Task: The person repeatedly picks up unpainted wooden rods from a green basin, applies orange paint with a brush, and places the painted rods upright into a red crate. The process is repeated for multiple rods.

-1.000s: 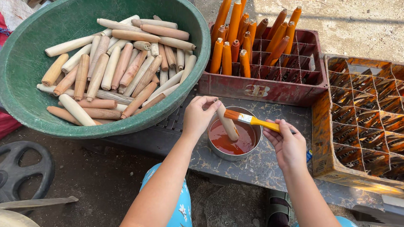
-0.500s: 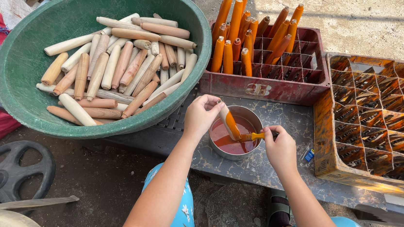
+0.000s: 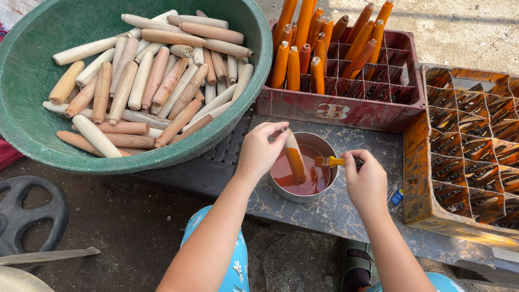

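Observation:
My left hand (image 3: 261, 150) pinches the top of a wooden handle (image 3: 294, 158), which stands tilted in a small metal pot (image 3: 282, 190) of orange-brown stain; its lower part is coated orange. My right hand (image 3: 364, 179) grips a small brush (image 3: 331, 162) with a yellow handle, its bristles at the pot's right rim just above the stain. The pot rests on a stained grey tabletop (image 3: 341, 212) between both hands.
A big green basin (image 3: 15, 74) at left holds several bare wooden handles (image 3: 146, 80). A red crate (image 3: 363, 105) behind the pot holds several orange-stained handles (image 3: 309, 37) upright. An orange-stained divided crate (image 3: 491, 147) sits at right. A black wheel (image 3: 12, 215) lies on the ground.
My right hand lowered the brush from above the handle to the pot's right rim. The handle in my left hand went deeper into the stain and now shows an orange coat.

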